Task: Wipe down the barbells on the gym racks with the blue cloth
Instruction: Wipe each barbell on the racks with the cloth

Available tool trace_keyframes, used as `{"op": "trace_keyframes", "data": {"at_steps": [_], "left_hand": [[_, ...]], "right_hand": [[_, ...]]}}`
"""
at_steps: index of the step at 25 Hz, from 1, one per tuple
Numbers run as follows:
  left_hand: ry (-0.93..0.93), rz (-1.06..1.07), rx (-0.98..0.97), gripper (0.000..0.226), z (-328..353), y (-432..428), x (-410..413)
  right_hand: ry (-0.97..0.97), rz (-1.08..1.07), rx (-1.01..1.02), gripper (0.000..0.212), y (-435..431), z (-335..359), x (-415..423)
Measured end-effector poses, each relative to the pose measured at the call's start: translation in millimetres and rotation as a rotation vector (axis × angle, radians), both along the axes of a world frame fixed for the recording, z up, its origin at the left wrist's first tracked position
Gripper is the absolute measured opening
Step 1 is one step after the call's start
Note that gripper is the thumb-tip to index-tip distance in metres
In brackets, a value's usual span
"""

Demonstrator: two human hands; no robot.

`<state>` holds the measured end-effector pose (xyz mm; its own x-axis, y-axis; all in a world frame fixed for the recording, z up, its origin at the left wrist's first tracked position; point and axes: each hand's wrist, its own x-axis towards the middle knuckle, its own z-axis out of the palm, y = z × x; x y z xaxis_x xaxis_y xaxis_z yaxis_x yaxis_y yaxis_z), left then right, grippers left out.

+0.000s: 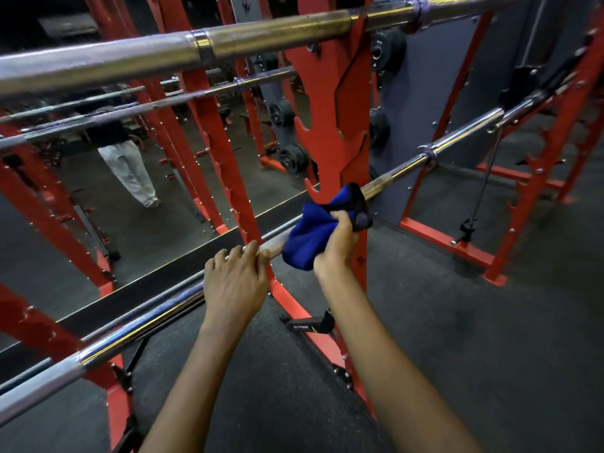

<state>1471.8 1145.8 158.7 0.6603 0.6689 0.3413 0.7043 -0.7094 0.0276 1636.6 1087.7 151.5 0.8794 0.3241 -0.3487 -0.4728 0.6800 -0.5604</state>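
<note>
Both the left hand (pixel 233 282) and the right hand (pixel 336 248) are bare, as are the slim forearms (pixel 376 354).

glossy metal barbell (pixel 143 322), soft blue cloth (pixel 307 240)

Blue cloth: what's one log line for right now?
right hand: grips blue cloth on lower barbell | left hand: holds lower barbell
</note>
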Motion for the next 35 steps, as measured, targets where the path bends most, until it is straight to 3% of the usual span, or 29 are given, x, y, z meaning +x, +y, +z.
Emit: {"op": "trace_keyframes", "data": {"at_steps": [3, 8, 12, 15, 20, 25, 29, 33, 35], "left_hand": [[0.018, -0.031, 0.03, 0.046, 2.3, -0.9, -0.2], [-0.021, -0.085, 0.07, 0.039, -4.7, 4.3, 4.9], [-0.036, -0.267, 0.095, 0.057, -10.2, -7.3, 37.6], [-0.011, -0.337, 0.128, 0.057, -8.7, -9.4, 72.9], [0.041, -0.348, 0.121, 0.054, -1.8, -3.7, 106.4], [0.063, -0.316, 0.131, 0.043, 6.0, -8.6, 138.8], [0.072, -0.307, 0.12, 0.041, 7.8, -14.6, 162.5], [0.028, -0.285, 0.14, 0.048, 2.4, -17.0, 173.3], [0.017, -0.288, 0.177, 0.049, -0.7, -18.8, 176.1]], "right_hand": [[0.012, 0.165, -0.018, 0.007, -13.9, 1.6, 6.8], [-0.406, 0.177, -0.352, 0.019, -75.3, -7.0, 26.6], [-0.767, -0.129, -0.821, 0.048, -102.9, 11.4, 78.0], [-1.034, -0.296, -0.99, 0.053, -93.1, 18.9, 109.9], [-1.313, 0.205, -1.014, 0.054, -70.0, -9.9, 143.9], [-1.418, 0.102, -0.982, 0.047, -74.5, -17.6, 178.1], [-1.323, -0.113, -1.023, 0.04, -67.8, -21.9, 193.3], [-1.549, -0.015, -1.058, 0.045, -71.2, -28.4, 206.3], [-1.573, -0.043, -1.045, 0.041, -77.3, -24.4, 226.1]]}}
